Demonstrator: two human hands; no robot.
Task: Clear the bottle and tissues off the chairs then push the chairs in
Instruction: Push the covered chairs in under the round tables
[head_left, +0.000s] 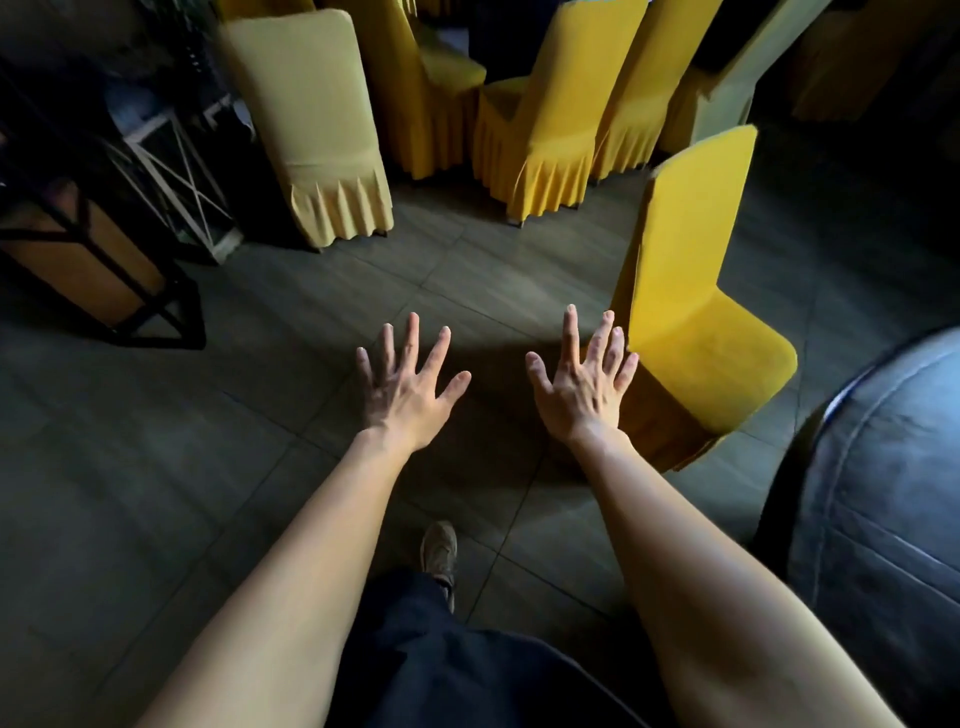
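Note:
Both arms stretch forward over the dark tiled floor. My left hand (410, 384) is open, fingers spread, holding nothing. My right hand (584, 382) is open too, fingers spread, its fingertips just left of a yellow-covered chair (691, 312) that stands apart from the others, its bare seat facing right. Several more yellow-covered chairs stand at the back: one at the left (317, 130), one in the middle (545, 119), others behind them. No bottle or tissues show on any seat I can see.
A dark-clothed round table (893, 493) fills the right edge. A black metal frame with a wooden panel (88, 249) stands at the left, a white lattice stand (182, 176) behind it. My shoe (439, 551) is on the floor below my hands.

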